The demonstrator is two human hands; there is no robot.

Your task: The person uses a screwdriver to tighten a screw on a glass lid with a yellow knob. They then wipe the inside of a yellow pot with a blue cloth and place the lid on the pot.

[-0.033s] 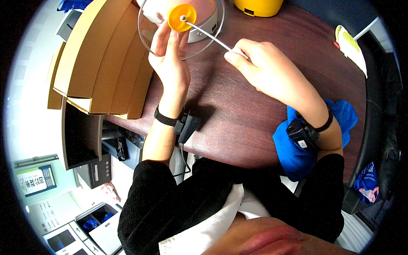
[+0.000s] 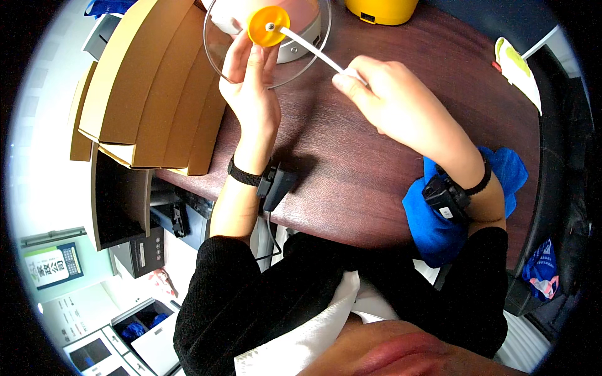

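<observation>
At the far side of the table, my left hand (image 2: 254, 81) is closed on a round clear glass lid (image 2: 293, 80) with a yellow round knob (image 2: 259, 36). My thumb presses near the knob's edge, while other fingers go behind it. A small metal fastener shows at the knob's middle. My right hand (image 2: 382, 91) grips a thin white stick-like tool (image 2: 311, 50) between thumb and fingers. Its far end lies over the knob, close to the fastener; whether they touch I cannot tell. Behind the lid stands a white rounded appliance (image 2: 302, 49), partly seen through the glass.
Brown cardboard boxes (image 2: 147, 88) stand at the left on the dark wood table (image 2: 351, 169). A yellow container (image 2: 379, 11) is at the far edge. Under my right forearm lies a blue cloth (image 2: 417, 213). A pale cloth (image 2: 517, 69) rests at the far right.
The tool's far end has shifted slightly right and up from the fastener, and its shaft looks wider and whiter. Both hands are almost in the same place.
</observation>
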